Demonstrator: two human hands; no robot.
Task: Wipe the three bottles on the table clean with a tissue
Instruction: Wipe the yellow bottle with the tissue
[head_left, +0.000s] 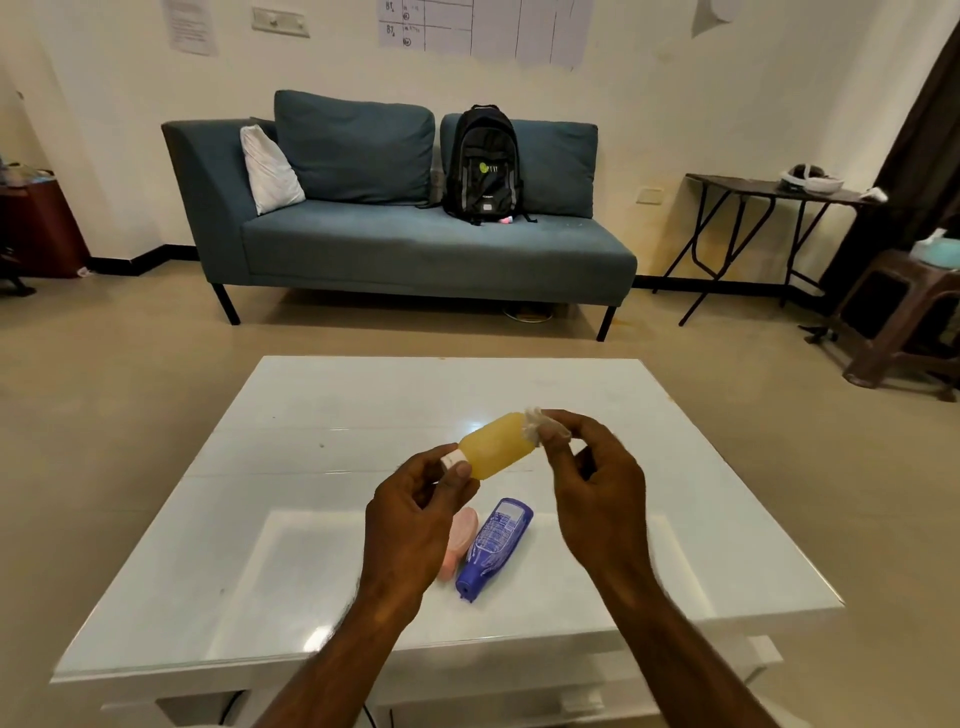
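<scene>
While it is held in the air at the centre of the frame, a yellow bottle (496, 443) lies tilted, its white cap (453, 459) pinched by the left hand (415, 525). The right hand (597, 483) presses a crumpled tissue (535, 423) against its base. Below, a blue bottle (496, 543) and a pink bottle (457, 540) lie touching on the white table (675, 467). A teal sofa (405, 244) fills the upper frame.

The left hand (415, 514) pinched the yellow bottle (496, 444) by its white cap end above the white table (311, 415). The right hand (597, 483) pressed a crumpled tissue (535, 423) to its base. A blue bottle (496, 543) and pink bottle (460, 540) lay touching near the table's front edge.
</scene>
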